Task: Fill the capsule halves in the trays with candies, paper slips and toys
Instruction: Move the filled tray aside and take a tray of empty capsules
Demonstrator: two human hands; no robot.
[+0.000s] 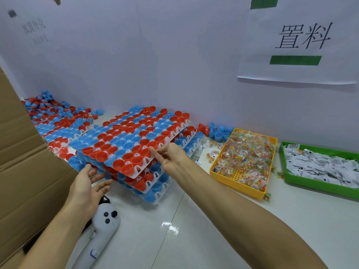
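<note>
A stack of white trays holds several red and blue capsule halves, open side up. My right hand reaches over the near right edge of the top tray, fingers loosely bent, fingertips at a red half; it holds nothing that I can see. My left hand is spread open, palm toward the stack's near left corner, fingertips close to the lower trays. A yellow bin to the right holds bagged coloured candies. A green bin at far right holds white paper slips.
A second tray and a heap of loose capsule halves lie at the back left. More loose halves sit by the wall. A cardboard box stands at left. A white handheld device lies on the white table.
</note>
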